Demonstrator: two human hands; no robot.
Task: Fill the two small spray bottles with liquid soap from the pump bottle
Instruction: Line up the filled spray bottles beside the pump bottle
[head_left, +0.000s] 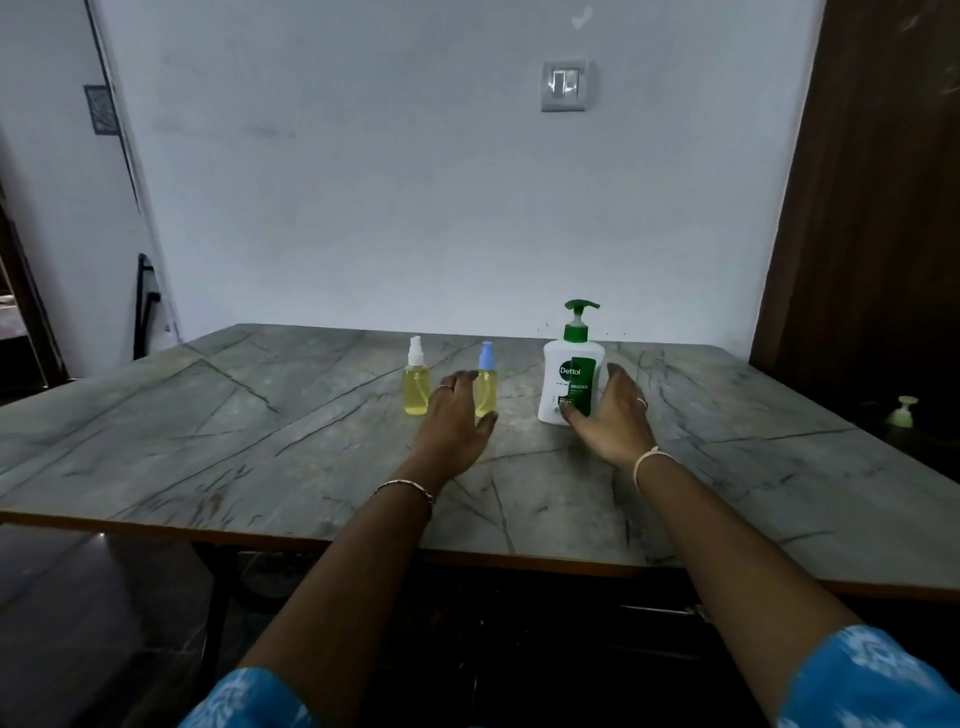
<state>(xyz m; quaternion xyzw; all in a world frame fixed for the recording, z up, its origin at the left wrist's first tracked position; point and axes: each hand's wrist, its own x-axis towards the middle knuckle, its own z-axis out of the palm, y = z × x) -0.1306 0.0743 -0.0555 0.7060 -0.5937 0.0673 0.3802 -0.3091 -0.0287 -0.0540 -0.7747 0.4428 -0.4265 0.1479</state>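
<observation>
Head view: left hand (457, 415) slack before half-hidden blue-capped bottle (487, 387), right hand (615, 413) splayed, thumb over pump bottle (569, 371).

On the grey veined desk (260, 441), the blue-capped spray bottle (487, 384) is set left of the white plastic pump bottle (566, 376), the white-capped spray bottle (416, 387) farther left.

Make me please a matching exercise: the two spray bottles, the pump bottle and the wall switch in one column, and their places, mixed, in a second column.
Column one
1. white-capped spray bottle
2. blue-capped spray bottle
3. pump bottle
4. light switch

Column two
A. on the wall
B. leftmost on the table
C. rightmost of the three bottles
D. between the other two bottles

Pairs: 1-B, 2-D, 3-C, 4-A
</observation>
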